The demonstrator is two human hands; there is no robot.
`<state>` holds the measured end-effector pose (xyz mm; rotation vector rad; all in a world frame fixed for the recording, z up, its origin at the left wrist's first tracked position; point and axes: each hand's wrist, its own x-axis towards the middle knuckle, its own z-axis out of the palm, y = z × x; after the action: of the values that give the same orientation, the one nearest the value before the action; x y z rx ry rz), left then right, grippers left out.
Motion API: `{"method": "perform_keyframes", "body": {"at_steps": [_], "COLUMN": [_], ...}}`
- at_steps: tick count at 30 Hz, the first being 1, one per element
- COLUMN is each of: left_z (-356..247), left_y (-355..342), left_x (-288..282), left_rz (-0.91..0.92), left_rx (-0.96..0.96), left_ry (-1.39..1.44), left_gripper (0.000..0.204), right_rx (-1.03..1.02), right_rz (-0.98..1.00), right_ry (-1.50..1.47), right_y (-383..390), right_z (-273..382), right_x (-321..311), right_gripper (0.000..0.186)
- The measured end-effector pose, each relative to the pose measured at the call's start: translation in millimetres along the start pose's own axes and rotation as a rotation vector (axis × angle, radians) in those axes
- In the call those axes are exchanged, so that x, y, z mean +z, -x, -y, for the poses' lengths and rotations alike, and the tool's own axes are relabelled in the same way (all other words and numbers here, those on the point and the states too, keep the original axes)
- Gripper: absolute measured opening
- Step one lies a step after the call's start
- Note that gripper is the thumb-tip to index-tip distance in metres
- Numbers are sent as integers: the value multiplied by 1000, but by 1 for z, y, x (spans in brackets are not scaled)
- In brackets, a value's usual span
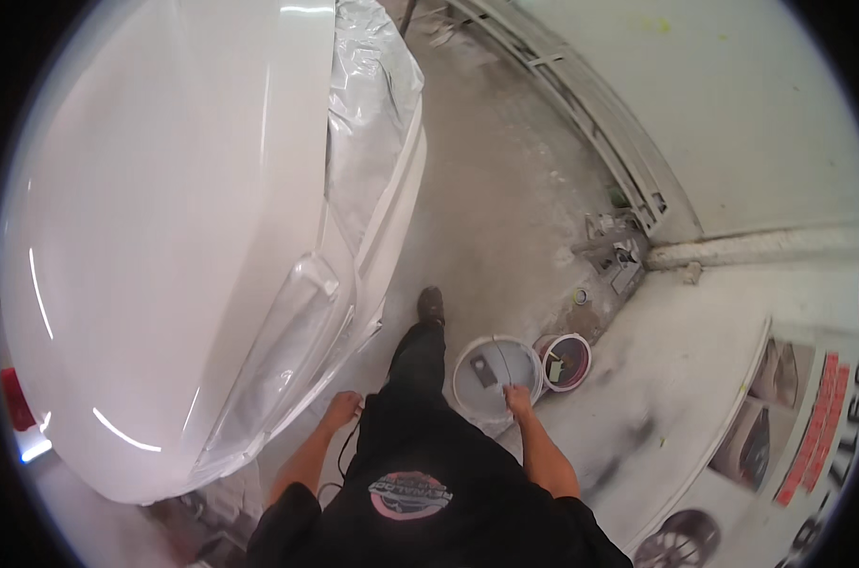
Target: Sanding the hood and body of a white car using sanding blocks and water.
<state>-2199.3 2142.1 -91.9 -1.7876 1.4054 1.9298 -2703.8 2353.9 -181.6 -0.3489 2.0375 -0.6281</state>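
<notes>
"Left hand [342, 409]?"
"Fingers curled, beside thin black cord [341, 462]; grip unclear from here."
"Right hand [517, 399]?"
"Curled over round white-rimmed bucket [469, 390], grey concrete floor's [505, 237] right edge; contents, can't tell."

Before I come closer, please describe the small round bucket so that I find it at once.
From the glossy white vehicle, look right across the grey floor to the wide pale round tub near the right hand. Right of it stands the small white-rimmed bucket, set apart by its dark reddish inside and small greenish object.
</notes>
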Motion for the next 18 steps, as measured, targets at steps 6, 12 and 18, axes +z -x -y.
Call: {"method": "perform_keyframes", "body": {"at_steps": [6, 12, 18], "left_z": [-112, -126, -156], "left_y": [-52, -34, 18], "left_x": [46, 102, 283], "left_rz": [47, -181, -364], "left_rx": [-231, 274, -550], "left_ry": [126, 22, 972], "left_gripper": [34, 32, 40], "right_rx": [-430, -511, -574], "right_rz": [-30, 234, 384], "right_ry": [462, 583, 862], "right_y": [-130, -267, -417], "right_z": [136, 278, 346], "right_x": [-86, -71, -53], "right_gripper": [46, 40, 39]}}
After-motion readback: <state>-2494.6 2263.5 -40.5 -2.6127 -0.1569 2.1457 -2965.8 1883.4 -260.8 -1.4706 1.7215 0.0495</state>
